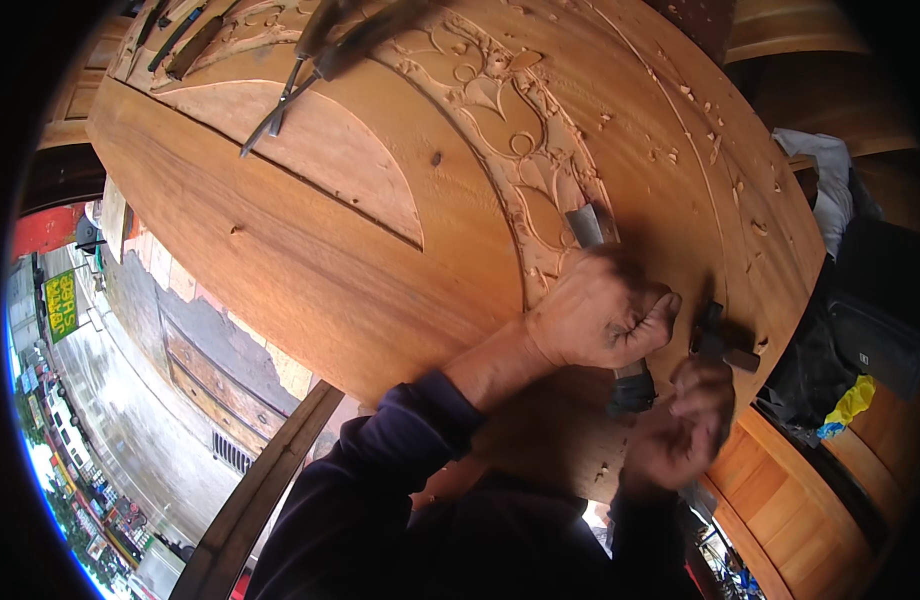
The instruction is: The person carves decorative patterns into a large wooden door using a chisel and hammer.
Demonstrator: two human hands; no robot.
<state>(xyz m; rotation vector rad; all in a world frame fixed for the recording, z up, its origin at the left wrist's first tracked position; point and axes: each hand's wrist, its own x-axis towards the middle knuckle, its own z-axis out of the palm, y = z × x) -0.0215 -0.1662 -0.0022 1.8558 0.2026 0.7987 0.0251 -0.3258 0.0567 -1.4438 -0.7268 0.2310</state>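
My left hand (605,310) is closed round a flat steel chisel (586,225), whose blade rests on the carved floral band (500,120) of the wooden panel (310,270). The chisel's black-wrapped handle shows below my fist. My right hand (685,420) is curled just right of that handle, blurred, at a dark hammer-like tool (720,345); whether its fingers grip that tool I cannot make out.
Several gouges and chisels (300,80) lie on the panel's upper left among wood shavings. At right are a black bag (875,300), white cloth (820,160) and yellow bag (850,400). A wooden beam (245,500) runs lower left; a street (120,420) shows beyond.
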